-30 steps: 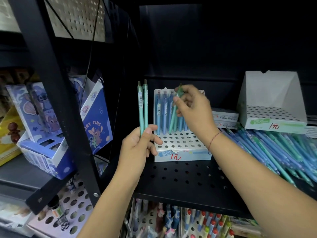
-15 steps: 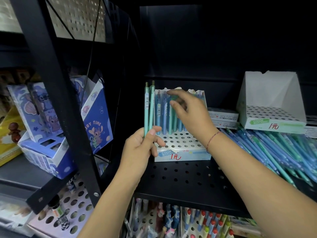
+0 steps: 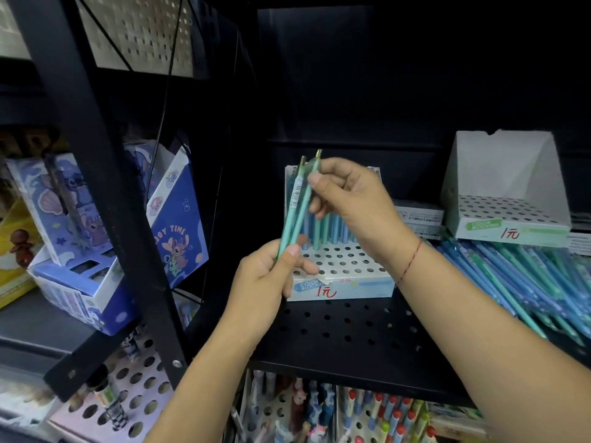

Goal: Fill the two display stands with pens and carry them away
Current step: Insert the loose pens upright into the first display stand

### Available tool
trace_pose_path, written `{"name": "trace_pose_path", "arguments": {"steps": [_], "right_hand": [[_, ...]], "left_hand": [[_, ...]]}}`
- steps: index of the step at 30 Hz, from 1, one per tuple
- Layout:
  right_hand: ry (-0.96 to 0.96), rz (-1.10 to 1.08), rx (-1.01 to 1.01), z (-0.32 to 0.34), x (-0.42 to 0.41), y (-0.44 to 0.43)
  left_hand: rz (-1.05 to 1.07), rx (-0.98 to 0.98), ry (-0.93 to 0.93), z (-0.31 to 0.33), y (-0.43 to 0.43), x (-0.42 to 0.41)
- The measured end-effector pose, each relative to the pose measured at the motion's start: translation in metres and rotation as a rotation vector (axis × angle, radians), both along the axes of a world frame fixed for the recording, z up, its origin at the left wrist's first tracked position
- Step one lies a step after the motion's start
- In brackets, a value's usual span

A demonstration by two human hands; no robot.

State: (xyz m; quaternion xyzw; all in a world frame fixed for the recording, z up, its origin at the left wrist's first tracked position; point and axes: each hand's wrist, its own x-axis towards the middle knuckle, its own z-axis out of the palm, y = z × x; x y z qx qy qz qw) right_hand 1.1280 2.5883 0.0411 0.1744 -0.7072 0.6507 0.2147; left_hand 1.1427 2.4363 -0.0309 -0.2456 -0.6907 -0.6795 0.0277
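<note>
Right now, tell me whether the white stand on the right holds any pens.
No: the right display stand shows only bare holes; the loose pens lie heaped in front of it.

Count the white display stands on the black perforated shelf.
2. The middle stand on the black shelf holds blue pens in its back rows; the right stand shows no pens. None seems hidden.

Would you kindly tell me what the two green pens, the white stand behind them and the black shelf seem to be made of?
The green pens look like plastic: smooth matte barrels, a stuck-on barcode label, brassy-looking tips. The white stand seems to be printed cardboard: thin folded walls, punched holes. The black shelf is probably painted metal: perforated, with a dull sheen.
</note>
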Motion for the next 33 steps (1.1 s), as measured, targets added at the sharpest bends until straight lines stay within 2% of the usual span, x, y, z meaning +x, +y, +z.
{"name": "trace_pose_path", "arguments": {"steps": [4, 6, 9, 12, 21, 33], "right_hand": [[0.089, -0.242, -0.099, 0.010, -0.001, 0.017], [0.136, -0.396, -0.009, 0.009, -0.004, 0.026], [0.156, -0.536, 0.253, 0.000, -0.009, 0.031], [0.170, -0.561, 0.418, -0.007, -0.014, 0.030], [0.172, -0.536, 0.421, -0.008, -0.014, 0.025], [0.180, -0.555, 0.605, -0.014, -0.016, 0.027]], "left_hand": [[0.066, 0.059, -0.036, -0.001, 0.000, -0.002], [0.097, 0.069, -0.034, 0.000, -0.001, -0.001], [0.106, 0.058, -0.028, 0.000, -0.001, -0.001], [0.109, 0.049, -0.027, 0.000, -0.002, -0.002], [0.101, 0.049, -0.024, -0.001, -0.002, -0.002], [0.099, 0.059, -0.025, -0.002, -0.001, -0.003]]}}
